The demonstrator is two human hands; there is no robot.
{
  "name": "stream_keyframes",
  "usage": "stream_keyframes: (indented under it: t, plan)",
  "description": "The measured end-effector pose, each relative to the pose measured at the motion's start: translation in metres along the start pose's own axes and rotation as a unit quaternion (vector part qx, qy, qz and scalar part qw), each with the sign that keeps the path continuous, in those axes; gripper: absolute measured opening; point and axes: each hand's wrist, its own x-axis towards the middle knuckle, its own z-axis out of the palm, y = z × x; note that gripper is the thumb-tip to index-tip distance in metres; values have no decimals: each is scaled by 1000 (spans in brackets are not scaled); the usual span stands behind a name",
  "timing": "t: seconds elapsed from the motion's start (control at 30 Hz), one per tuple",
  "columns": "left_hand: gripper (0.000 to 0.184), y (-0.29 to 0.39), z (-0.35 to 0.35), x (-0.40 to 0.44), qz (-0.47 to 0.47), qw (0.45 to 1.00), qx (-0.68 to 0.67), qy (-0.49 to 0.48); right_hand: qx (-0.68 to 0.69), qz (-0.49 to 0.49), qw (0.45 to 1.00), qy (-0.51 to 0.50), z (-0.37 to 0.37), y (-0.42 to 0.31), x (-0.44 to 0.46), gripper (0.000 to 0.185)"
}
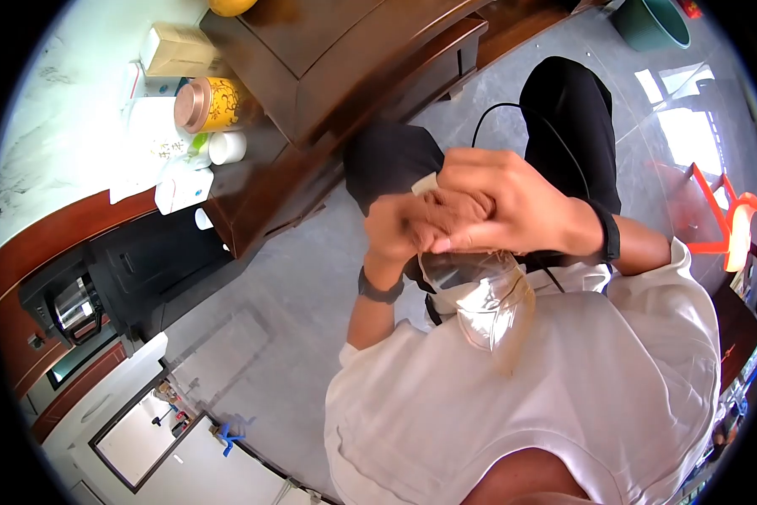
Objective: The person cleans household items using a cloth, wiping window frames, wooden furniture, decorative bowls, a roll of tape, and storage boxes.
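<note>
To the left, a yellow canister (218, 105) and white cup (229, 147) crowd a dark wooden cabinet (345, 80); a green bucket (636, 29) is cut off ahead. The left hand (402, 223) and right hand (513, 198), curled closed together, grip and hide the top of a clear, glinting bag (484, 305) against the white shirt (597, 362).

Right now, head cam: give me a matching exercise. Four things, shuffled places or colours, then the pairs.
Things:
1. clear plastic
2. bucket
3. canister body
4. trousers

Places or colours:
A. yellow
B. black
C. right by the left hand and right hand
D. green

Pairs: 1-C, 2-D, 3-A, 4-B
</note>
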Motion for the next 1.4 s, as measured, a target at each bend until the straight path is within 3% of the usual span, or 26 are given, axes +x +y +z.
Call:
stream_keyframes:
  t: [0.07,0.13,0.27,0.37,0.43,0.5,0.57,0.63,0.67,0.73,0.8,0.83,0.93,1.07,1.13,1.17,1.27,1.33,1.4]
  plan:
    - [29,7,-6,2,7,999,19,-43,-41,-41,998,-16,-4,-6,-5,44]
    - [33,16,-7,5,47,997,27,-63,-77,-96,992,13,-3,-18,-11,30]
    - [38,-20,9,3,123,971,-206,-2,-26,-189,981,23,-1,-41,-27,21]
    - [48,-32,15,4,221,951,-217,17,-68,-248,966,-9,7,-38,-42,14]
    - [46,-27,15,3,203,954,-219,7,-84,-221,969,68,13,-33,-33,18]
    - [38,-24,13,1,142,970,-193,-49,-25,-138,989,55,11,-19,-23,23]
    - [37,-19,12,-1,190,969,-149,-45,3,-66,996,65,12,-5,-13,33]
    - [42,-9,17,1,257,957,-122,45,17,-30,996,85,19,4,-10,39]
    - [46,-3,20,-5,220,966,-111,81,34,-26,995,89,21,8,-11,40]
    - [54,-3,24,-2,251,950,-119,144,55,16,994,91,22,13,-10,39]
    - [64,-8,26,11,374,893,-158,194,69,98,989,85,26,12,-13,37]
    - [69,-3,11,11,384,907,-83,149,142,215,965,54,25,10,-16,40]
    - [71,9,5,26,464,864,-95,172,173,210,960,64,40,20,-33,31]
    - [70,16,-10,27,483,852,-115,166,128,127,982,54,19,-4,-50,34]
    - [69,13,-23,22,492,852,-102,147,83,17,996,9,16,-6,-68,35]
    - [69,11,-26,20,494,852,-105,142,-14,-18,999,40,23,-18,-74,35]
    - [70,14,-24,18,485,851,-131,154,-19,-101,987,125,39,-31,-73,27]
    - [71,18,-16,18,480,842,-161,185,74,-182,971,139,29,-33,-55,25]
    - [71,27,-4,16,456,836,-156,262,79,-219,960,153,26,-38,-37,24]
